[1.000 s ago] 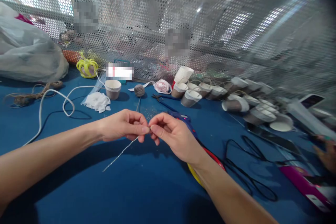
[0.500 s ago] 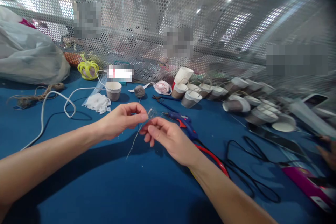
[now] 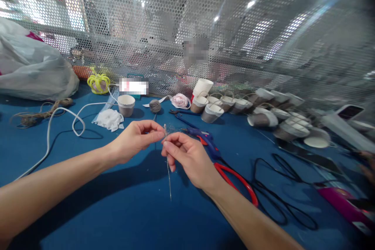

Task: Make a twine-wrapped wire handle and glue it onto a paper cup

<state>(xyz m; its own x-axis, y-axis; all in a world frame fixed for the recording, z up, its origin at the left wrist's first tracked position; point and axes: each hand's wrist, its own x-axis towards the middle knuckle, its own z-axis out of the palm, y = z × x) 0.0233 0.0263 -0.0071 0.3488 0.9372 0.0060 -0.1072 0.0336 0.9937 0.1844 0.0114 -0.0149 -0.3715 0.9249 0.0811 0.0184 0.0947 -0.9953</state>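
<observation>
My left hand [image 3: 139, 140] and my right hand [image 3: 189, 155] meet above the table, fingertips almost touching. Between them is a thin beige strand of twine [image 3: 169, 179], pinched by thumb and fingers on both sides. Its short upper end pokes up between the fingertips, and the long tail hangs almost straight down below my right fingers. Just behind my right hand lies a blue glue gun [image 3: 206, 137]. Red-handled scissors [image 3: 249, 187] lie partly beneath my right forearm. A small ball of grey yarn [image 3: 155, 106] rests beyond my left hand.
Several small cups with twine handles [image 3: 212, 112] stand at the back right. At the left are a single cup [image 3: 126, 105], white cloth [image 3: 109, 120], a white cable [image 3: 48, 133] and a plastic bag [image 3: 35, 62]. Black cord [image 3: 281, 222] loops at the right. A perforated screen [image 3: 146, 39] borders the back.
The strand's tail has swung from slanting down-left to hanging nearly vertical. My right hand has shifted slightly, its fingertips now closer to the left ones. The view has tilted up slightly.
</observation>
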